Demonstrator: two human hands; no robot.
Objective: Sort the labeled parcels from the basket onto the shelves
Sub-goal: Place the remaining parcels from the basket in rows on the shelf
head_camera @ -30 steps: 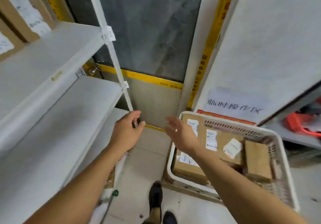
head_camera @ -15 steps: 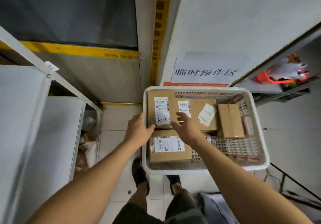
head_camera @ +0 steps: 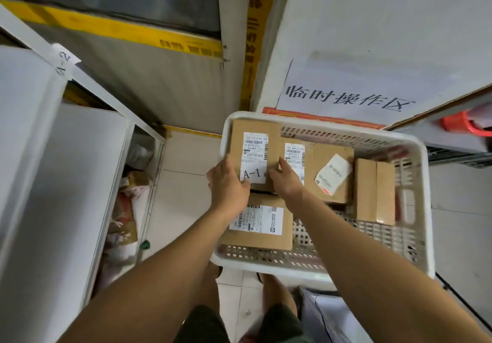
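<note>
Both hands are on the cardboard parcel marked A-1 (head_camera: pixel 254 153), which stands in the far left corner of the white basket (head_camera: pixel 423 209). The left hand (head_camera: pixel 229 183) has its grip on the parcel's near left edge, thumb lying over the bottom of the white label, fingers hidden behind the box. The right hand (head_camera: pixel 286 180) grips the near right edge, thumb pressed against the front face beside the label; its fingers are out of sight too. The parcel leans against the basket's far wall, label facing up, and seems raised a little above its neighbours.

Just near of it, under the left wrist, lies a flat labeled parcel (head_camera: pixel 262 224) with its label up. To the right of the held box, touching it, sits a wider parcel (head_camera: pixel 319 172) carrying one flat label and one loose, crumpled label (head_camera: pixel 332 173). Further right a plain taped box (head_camera: pixel 374 191) lies lengthwise, close to the basket's right wall.

On the left stand white shelves (head_camera: pixel 53 183), with a tag reading A-2 (head_camera: pixel 64 62) fixed to the post. Scraps of packaging (head_camera: pixel 125 209) lie on the floor under the shelves. On the wall beyond the basket hangs a paper sign (head_camera: pixel 346 97) with printed characters. The person's legs show below the basket, on the tiled floor (head_camera: pixel 183 183)
</note>
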